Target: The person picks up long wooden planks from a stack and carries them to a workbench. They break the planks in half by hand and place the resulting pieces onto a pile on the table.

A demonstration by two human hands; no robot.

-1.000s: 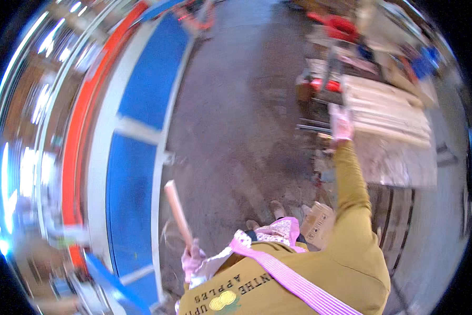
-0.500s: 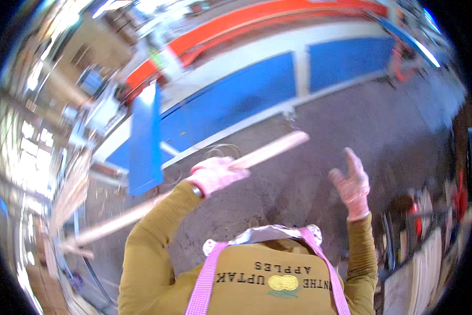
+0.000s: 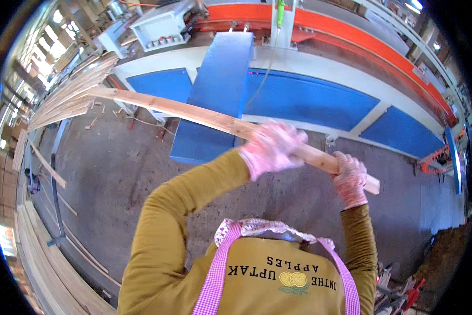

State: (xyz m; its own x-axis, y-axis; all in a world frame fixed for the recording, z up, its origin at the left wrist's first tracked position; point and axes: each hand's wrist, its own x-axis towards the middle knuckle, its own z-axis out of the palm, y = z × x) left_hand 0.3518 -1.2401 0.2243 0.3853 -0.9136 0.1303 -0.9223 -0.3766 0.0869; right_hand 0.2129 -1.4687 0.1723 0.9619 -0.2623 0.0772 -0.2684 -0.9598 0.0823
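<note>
A long pale wooden plank runs from the upper left down to the right in front of me. My left hand, in a pink patterned glove, grips it near its right part. My right hand, gloved the same way, holds the plank close to its right end. Both sleeves are mustard yellow. The plank's far end reaches toward a stack of boards at the upper left.
A large blue, white and orange machine spans the far side, with a blue table arm jutting toward me. More planks lie along the left edge on the grey concrete floor. Red tools sit at lower right.
My view has swung toward the machine. The plank, held by my left hand alone before, is now gripped by both hands, my right hand having come onto its right end.
</note>
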